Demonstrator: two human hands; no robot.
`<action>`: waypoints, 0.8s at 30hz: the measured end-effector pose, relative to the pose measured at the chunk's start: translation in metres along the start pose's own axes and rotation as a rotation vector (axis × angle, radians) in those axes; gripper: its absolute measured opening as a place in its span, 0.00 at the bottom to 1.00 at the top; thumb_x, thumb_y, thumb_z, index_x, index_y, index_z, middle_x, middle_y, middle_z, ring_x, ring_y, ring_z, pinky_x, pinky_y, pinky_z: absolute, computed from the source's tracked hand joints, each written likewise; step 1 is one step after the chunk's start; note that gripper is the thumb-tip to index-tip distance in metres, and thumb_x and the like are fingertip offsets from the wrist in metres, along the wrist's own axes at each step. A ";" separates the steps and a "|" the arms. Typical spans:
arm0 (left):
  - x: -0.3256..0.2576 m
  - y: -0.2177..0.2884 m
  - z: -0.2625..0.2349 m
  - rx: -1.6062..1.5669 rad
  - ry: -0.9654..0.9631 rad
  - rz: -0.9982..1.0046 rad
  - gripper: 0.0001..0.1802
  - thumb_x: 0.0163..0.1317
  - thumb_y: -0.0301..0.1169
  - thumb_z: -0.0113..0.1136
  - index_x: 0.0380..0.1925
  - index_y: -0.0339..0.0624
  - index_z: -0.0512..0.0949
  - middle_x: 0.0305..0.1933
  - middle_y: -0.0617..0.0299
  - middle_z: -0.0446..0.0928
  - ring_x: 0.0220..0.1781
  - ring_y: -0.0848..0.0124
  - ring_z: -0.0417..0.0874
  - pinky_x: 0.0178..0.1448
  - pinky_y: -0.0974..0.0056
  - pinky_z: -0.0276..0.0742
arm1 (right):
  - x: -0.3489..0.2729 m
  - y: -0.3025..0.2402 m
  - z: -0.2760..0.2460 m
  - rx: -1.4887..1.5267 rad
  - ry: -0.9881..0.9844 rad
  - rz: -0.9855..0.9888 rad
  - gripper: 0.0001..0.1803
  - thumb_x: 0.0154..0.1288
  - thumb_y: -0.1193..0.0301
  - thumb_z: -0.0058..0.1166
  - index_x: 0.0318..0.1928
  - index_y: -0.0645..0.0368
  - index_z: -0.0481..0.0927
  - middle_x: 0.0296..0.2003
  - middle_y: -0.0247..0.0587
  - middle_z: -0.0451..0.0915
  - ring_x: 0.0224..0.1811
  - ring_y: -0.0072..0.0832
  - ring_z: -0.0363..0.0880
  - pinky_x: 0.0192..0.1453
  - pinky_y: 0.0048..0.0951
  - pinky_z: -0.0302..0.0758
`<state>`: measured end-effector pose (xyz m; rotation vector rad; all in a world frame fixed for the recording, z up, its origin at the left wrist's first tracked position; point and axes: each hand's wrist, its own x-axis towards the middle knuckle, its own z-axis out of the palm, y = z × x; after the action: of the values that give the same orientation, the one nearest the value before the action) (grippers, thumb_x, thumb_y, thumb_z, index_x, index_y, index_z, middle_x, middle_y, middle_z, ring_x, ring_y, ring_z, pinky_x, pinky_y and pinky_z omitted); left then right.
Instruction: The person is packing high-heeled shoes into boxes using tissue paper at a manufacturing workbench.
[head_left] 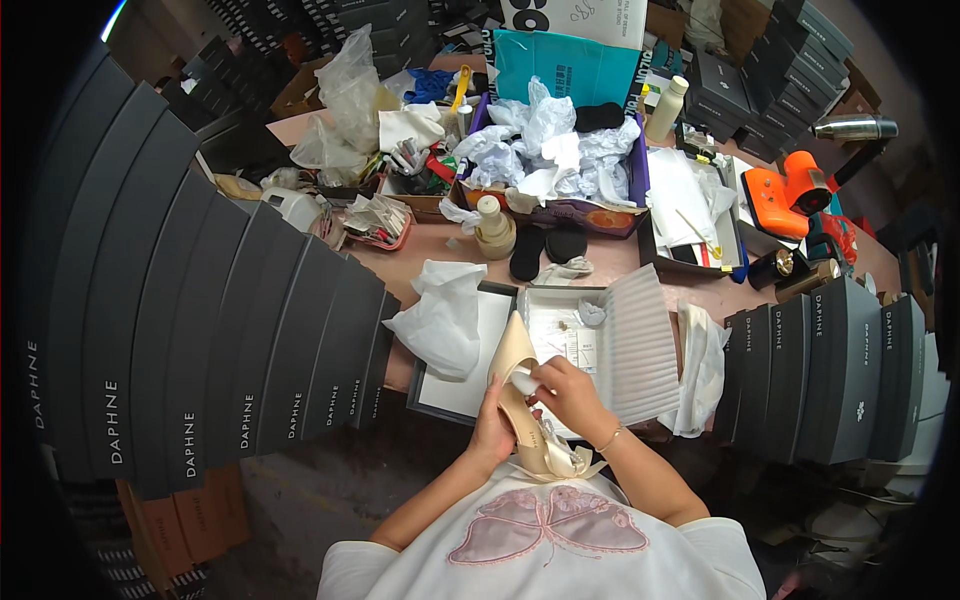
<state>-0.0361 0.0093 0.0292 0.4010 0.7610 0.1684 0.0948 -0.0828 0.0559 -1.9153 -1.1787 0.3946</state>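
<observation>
So we've got a cream pointed shoe [514,345] up in both hands, over the near edge of the tabletop [620,258], toe pointing away and heel end right by our shirt [545,530]. Our left hand [491,428] has its fingers wrapped round the shoe's left side, and our right hand [572,392] works at the opening, fingers together and looking pinched on a white wad [524,381], though we can't fully see the tips. The open shoebox [562,291] sits just beyond, a ribbed white sheet [640,350] off its right side and crumpled tissue [438,315] over the tray [455,392] on its left. What could bite us: only the left hand seems to really support the shoe, so if that grip loosens, it could drop past the near edge. Tugging or shoving the wad too hard might crease the upper or rip the wad, and a careless finger could snag the sparkly strap [548,437] or the ribbon [580,468] by the heel
</observation>
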 end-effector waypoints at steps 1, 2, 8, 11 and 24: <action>-0.002 -0.003 0.009 0.035 -0.001 0.044 0.28 0.68 0.54 0.44 0.57 0.45 0.67 0.44 0.59 0.75 0.43 0.69 0.77 0.45 0.59 0.77 | 0.003 0.002 0.008 -0.128 -0.004 -0.066 0.15 0.43 0.80 0.60 0.36 0.56 0.77 0.31 0.39 0.74 0.31 0.34 0.75 0.37 0.33 0.71; -0.003 -0.007 0.008 0.079 0.041 0.064 0.26 0.68 0.52 0.45 0.56 0.45 0.67 0.43 0.59 0.75 0.41 0.69 0.77 0.43 0.61 0.77 | 0.007 0.007 0.018 -0.257 -0.010 -0.132 0.16 0.42 0.81 0.60 0.36 0.55 0.76 0.31 0.39 0.74 0.31 0.34 0.74 0.38 0.33 0.70; -0.005 -0.016 0.004 0.039 0.176 -0.056 0.21 0.68 0.47 0.49 0.50 0.41 0.71 0.35 0.59 0.76 0.30 0.71 0.78 0.34 0.68 0.78 | 0.043 0.014 0.029 -0.483 -0.081 -0.093 0.30 0.50 0.68 0.61 0.57 0.58 0.71 0.57 0.57 0.68 0.61 0.47 0.67 0.61 0.48 0.65; -0.012 -0.001 -0.010 0.069 0.236 -0.137 0.26 0.68 0.52 0.47 0.48 0.41 0.74 0.33 0.58 0.77 0.31 0.72 0.79 0.35 0.68 0.78 | 0.054 0.081 0.009 -0.251 -0.254 -0.017 0.30 0.53 0.64 0.62 0.56 0.61 0.71 0.54 0.60 0.72 0.56 0.48 0.74 0.58 0.45 0.72; 0.015 0.004 -0.012 -0.076 0.088 -0.097 0.30 0.67 0.54 0.48 0.56 0.41 0.69 0.47 0.54 0.76 0.44 0.65 0.80 0.48 0.62 0.79 | 0.020 0.014 -0.021 0.111 -0.134 0.067 0.17 0.47 0.77 0.63 0.40 0.59 0.75 0.34 0.43 0.72 0.34 0.39 0.77 0.37 0.37 0.76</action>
<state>-0.0338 0.0207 0.0139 0.2858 0.8565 0.1241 0.1262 -0.0788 0.0607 -1.8584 -1.1558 0.6199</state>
